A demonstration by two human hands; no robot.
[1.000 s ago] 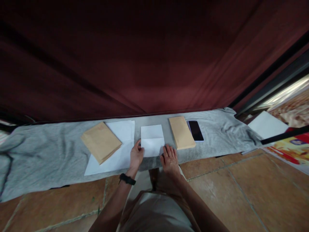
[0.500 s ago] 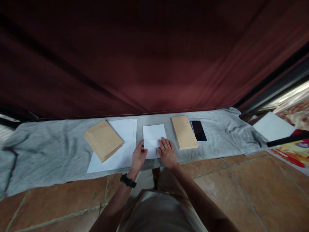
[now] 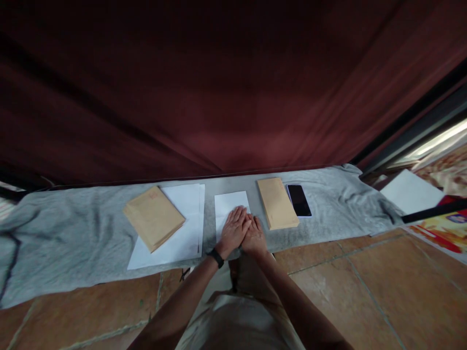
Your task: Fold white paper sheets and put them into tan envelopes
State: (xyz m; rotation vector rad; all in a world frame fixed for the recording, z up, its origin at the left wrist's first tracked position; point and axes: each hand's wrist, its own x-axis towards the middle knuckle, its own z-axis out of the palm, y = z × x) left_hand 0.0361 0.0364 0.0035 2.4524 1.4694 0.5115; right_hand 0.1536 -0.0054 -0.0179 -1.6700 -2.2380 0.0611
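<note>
A folded white sheet of paper [image 3: 229, 205] lies on the grey cloth [image 3: 73, 233] straight ahead of me. My left hand [image 3: 233, 229] lies flat on its near half, fingers stretched out and together. My right hand [image 3: 254, 236] lies flat beside it, touching the left hand, on the sheet's near right part. Both hands press down on the paper and hold nothing. A black band sits on my left wrist.
A brown envelope stack [image 3: 153, 217] rests on a pile of white sheets [image 3: 182, 238] to the left. Another brown envelope stack [image 3: 277, 202] and a black phone [image 3: 299, 200] lie to the right. A dark red curtain [image 3: 219, 87] hangs behind. The floor has brown tiles [image 3: 365, 291].
My hands have come together from the sheet's two sides onto its near half. The left hand has moved right and now lies flat, side by side with the right.
</note>
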